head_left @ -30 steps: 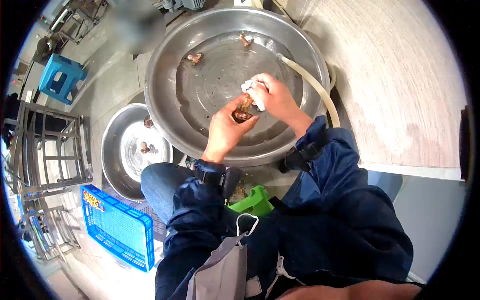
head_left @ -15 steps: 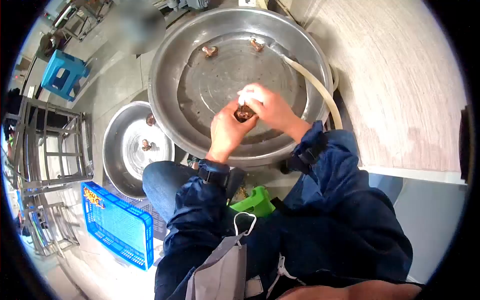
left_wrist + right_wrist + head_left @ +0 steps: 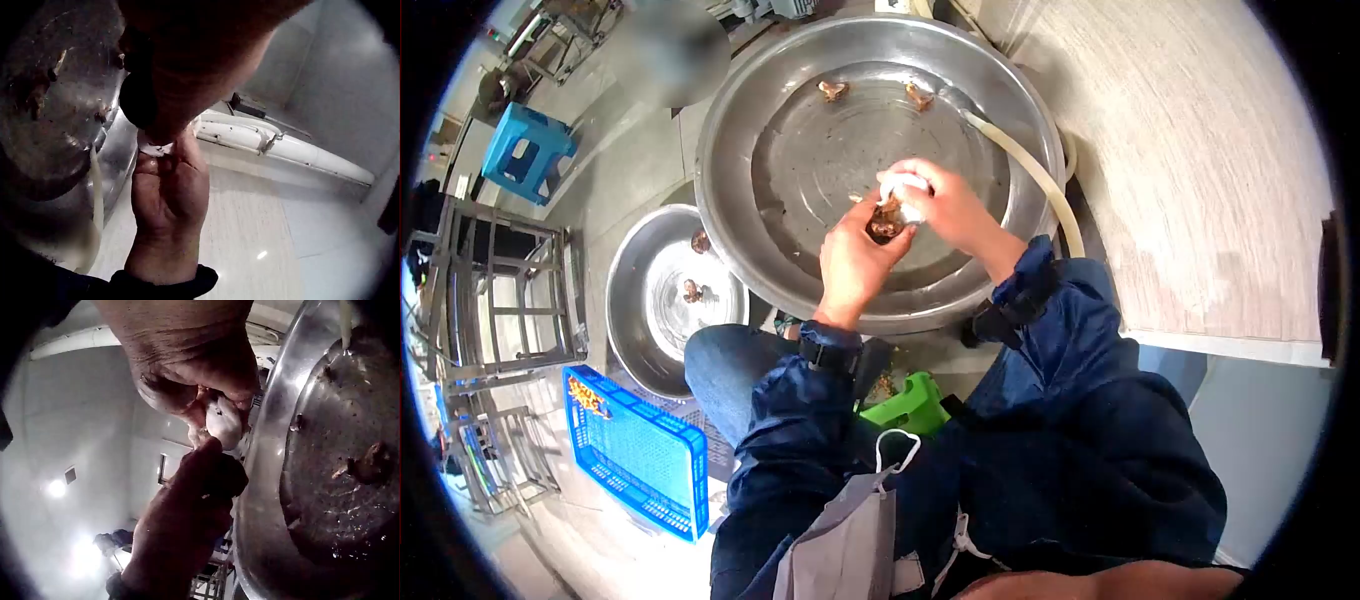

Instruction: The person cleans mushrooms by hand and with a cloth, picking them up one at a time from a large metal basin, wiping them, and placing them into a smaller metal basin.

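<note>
Over the large metal basin (image 3: pixel 730 165), my left hand (image 3: pixel 852 268) grips a shiny brown mushroom-shaped piece (image 3: pixel 886 224) between thumb and fingers. My right hand (image 3: pixel 960 215) holds a soft white wad (image 3: pixel 906 186), like cloth, against the top of that piece. In the right wrist view the white wad (image 3: pixel 224 422) bulges out between the two hands and carries dark specks. Fingers hide much of the held piece. A small pale scrap (image 3: pixel 855 198) lies just beyond the left fingers. Two similar brown pieces, one left (image 3: pixel 833 91) and one right (image 3: pixel 919 97), sit in shallow water near the far side.
A pale hose (image 3: pixel 1035 178) hangs over the basin's right rim. At the left stands a smaller metal basin (image 3: pixel 622 300) with two brown pieces inside. A blue crate (image 3: pixel 698 475) holding yellowish bits, a green plastic object (image 3: pixel 912 402) and a blue stool (image 3: pixel 522 150) are around.
The right hand with the white wad came down over the held piece, then drew slightly back. The two loose pieces drifted right. A pale scrap now shows by the left fingers.
</note>
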Motion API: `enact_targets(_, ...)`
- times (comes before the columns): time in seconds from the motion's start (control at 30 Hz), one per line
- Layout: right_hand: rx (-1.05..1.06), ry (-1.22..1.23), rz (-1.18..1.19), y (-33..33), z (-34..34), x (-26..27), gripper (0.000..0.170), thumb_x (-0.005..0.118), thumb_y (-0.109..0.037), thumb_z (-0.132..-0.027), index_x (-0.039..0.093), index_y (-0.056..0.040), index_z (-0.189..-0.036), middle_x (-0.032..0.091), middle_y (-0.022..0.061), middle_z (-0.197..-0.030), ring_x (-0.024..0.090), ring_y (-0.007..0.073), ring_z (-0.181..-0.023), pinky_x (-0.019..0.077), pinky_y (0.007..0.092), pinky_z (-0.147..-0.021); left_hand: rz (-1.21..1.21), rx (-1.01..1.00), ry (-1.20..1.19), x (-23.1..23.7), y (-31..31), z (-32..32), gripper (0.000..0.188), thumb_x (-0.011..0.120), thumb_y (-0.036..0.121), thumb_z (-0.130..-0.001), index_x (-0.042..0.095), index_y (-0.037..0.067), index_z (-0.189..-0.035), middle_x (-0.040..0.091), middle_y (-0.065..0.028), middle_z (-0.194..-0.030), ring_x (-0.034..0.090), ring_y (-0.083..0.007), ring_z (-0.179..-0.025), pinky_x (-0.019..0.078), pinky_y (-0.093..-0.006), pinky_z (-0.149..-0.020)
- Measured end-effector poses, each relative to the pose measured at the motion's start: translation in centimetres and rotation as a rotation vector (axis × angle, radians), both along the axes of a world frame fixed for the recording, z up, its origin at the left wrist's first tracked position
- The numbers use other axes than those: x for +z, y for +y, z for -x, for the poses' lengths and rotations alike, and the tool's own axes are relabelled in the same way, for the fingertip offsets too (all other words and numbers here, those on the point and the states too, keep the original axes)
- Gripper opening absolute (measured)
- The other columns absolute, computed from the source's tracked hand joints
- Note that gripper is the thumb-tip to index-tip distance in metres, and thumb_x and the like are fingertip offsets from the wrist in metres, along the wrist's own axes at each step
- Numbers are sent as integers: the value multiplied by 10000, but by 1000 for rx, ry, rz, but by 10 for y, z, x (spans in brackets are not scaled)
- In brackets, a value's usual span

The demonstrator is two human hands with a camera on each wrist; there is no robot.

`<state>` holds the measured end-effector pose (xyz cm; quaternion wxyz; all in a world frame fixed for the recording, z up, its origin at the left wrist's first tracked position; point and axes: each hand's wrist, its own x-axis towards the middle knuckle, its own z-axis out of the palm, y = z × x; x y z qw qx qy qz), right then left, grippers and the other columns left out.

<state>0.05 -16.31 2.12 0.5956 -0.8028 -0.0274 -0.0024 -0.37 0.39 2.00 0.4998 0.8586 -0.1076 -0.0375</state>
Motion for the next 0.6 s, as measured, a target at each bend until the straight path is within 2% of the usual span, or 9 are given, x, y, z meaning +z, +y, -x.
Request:
enact_targets(0.07,79,-137,93,5,2,-2,295,596,-186,-926,619,-15,-1166,698,98,-1089,653,167,-991,505,311,-878,-74,-20,40,3,0,0,582,821,346,-706,651,96,-1203,715,-135,-1000,691,-310,-935,535,-394,-813)
enact_targets(0.17,-93,99,92,-8,-11,-8,292,588,-192,-937,618,-14,-1167,673,114,-1169,625,159,-1066,479,305,-934,-63,-32,-70,0,-2,1,600,818,343,-705,641,92,-1220,711,-152,-1002,691,-318,-932,536,-394,-809)
enact_targets(0.2,-108,128,33,-11,-14,-8,304,578,-193,-939,608,-4,-1175,680,110,-1148,627,160,-1062,480,304,-931,-29,-29,-66,-1,-2,0,604,819,343,-705,641,92,-1224,710,-157,-1005,691,-317,-934,536,-395,-810)
enact_targets(0.3,-44,3,-174,-4,-10,-13,351,570,-219,-914,597,-26,-1206,695,191,-1030,679,298,-955,509,370,-847,-21,3,-43,-3,-1,-2,609,821,337,-705,641,89,-1231,709,-161,-1006,694,-312,-937,537,-390,-814)
enact_targets(0.33,29,-107,-43,-1,-5,-16,356,574,-224,-910,592,-29,-1207,701,174,-1013,684,282,-921,514,379,-819,-37,15,-32,-4,0,-3,610,822,335,-705,641,87,-1233,710,-160,-1005,696,-310,-937,538,-387,-815)
enact_targets(0.43,-93,-20,178,-1,-4,-9,333,574,-223,-919,600,-29,-1189,699,135,-1065,672,242,-932,510,380,-823,-17,-49,14,8,0,3,592,830,278,-751,620,-26,-1213,725,-132,-927,703,-181,-876,535,-315,-825)
enact_targets(0.47,-124,86,111,-7,-12,-9,314,570,-224,-922,604,-27,-1164,695,108,-1105,663,223,-939,508,374,-817,84,-89,-87,4,0,0,613,806,296,-791,587,-33,-1260,709,-85,-886,652,-138,-700,532,-269,-667)
enact_targets(0.57,-76,128,-217,-16,-13,-5,272,560,-169,-919,609,-29,-1147,696,110,-1113,663,229,-969,508,359,-833,639,-39,433,7,5,-2,599,756,289,-856,541,-21,-1322,669,-46,-848,515,-72,-544,425,-215,-479)
enact_targets(0.6,-28,29,-345,-8,-10,1,236,546,-102,-921,612,-30,-1135,692,109,-1132,653,222,-1025,502,325,-873,673,-5,514,-1,8,-6,566,704,263,-909,500,-3,-1364,640,-25,-814,411,-29,-483,289,-183,-402)
